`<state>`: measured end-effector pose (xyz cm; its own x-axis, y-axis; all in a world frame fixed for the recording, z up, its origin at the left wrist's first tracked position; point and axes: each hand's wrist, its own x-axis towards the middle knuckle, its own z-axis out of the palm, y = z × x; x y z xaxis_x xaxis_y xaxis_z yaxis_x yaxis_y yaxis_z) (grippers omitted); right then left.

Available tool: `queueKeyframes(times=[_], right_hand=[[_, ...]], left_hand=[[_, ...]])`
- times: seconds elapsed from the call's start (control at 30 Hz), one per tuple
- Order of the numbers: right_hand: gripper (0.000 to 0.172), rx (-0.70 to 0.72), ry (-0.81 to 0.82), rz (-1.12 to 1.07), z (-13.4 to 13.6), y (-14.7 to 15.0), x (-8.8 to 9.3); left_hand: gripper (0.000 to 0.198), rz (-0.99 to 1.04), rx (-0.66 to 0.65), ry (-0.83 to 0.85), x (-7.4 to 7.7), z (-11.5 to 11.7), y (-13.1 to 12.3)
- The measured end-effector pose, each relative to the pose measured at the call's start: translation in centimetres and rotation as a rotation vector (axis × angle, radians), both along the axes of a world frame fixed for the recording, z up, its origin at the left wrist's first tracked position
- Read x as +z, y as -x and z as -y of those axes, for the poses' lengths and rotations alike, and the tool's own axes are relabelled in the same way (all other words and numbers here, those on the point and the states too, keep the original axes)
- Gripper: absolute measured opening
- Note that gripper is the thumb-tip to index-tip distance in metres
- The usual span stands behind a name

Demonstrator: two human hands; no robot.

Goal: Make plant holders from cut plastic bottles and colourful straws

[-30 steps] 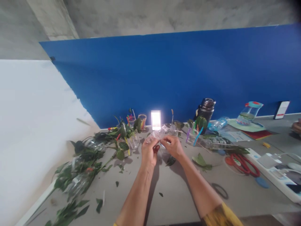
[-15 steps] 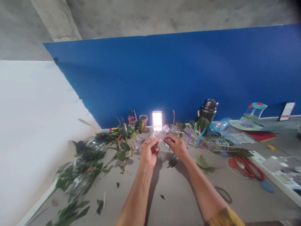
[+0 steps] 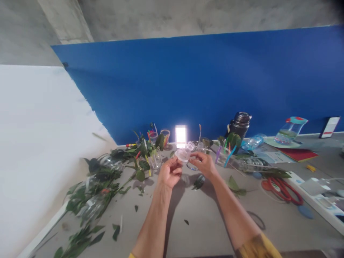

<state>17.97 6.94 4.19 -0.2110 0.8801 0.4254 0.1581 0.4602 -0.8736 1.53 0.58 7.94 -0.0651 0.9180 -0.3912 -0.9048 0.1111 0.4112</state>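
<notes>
Both my hands meet over the middle of the grey table. My left hand and my right hand each pinch a small clear plastic cup held between them, fingers curled round it. A dark leaf lies on the table just under my right wrist. More clear cups with leaf cuttings and coloured sticks stand just beyond my left hand.
Leafy branches and clear bottles sprawl across the left of the table. A dark flask, a lying water bottle, red scissors, a clear jug and a white tray sit to the right. A blue wall rises behind.
My hands have turned the clear cup a little and lifted it slightly; the view has shifted slightly. Both hands keep their hold.
</notes>
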Motion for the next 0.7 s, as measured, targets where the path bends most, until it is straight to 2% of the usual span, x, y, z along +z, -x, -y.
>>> queueKeyframes(times=[0.1,0.2,0.3,0.43,0.57,0.7], right_hand=[[0.042,0.062,0.032,0.019,-0.2,-0.58,0.03],[0.058,0.22,0.097,0.015,-0.27,-0.99,-0.22],[0.061,0.323,0.138,-0.014,-0.29,-0.96,-0.62],[0.059,0.286,0.161,-0.016,-0.3,-0.58,-0.89],[0.053,0.209,0.11,0.003,-0.18,-0.34,-0.63],[0.051,0.205,0.089,0.003,0.07,-0.37,-0.26]], left_hand=[[0.015,-0.024,-0.032,-0.019,0.03,0.13,0.09],[0.015,-0.031,-0.046,-0.03,0.15,0.29,-0.1],[0.011,-0.036,-0.03,-0.019,0.32,0.4,-0.4],[0.009,-0.064,-0.041,-0.043,0.26,0.45,-0.61],[0.009,-0.096,-0.059,-0.089,-0.16,0.33,-0.52],[0.018,-0.157,-0.042,-0.168,-0.44,0.35,-0.68]])
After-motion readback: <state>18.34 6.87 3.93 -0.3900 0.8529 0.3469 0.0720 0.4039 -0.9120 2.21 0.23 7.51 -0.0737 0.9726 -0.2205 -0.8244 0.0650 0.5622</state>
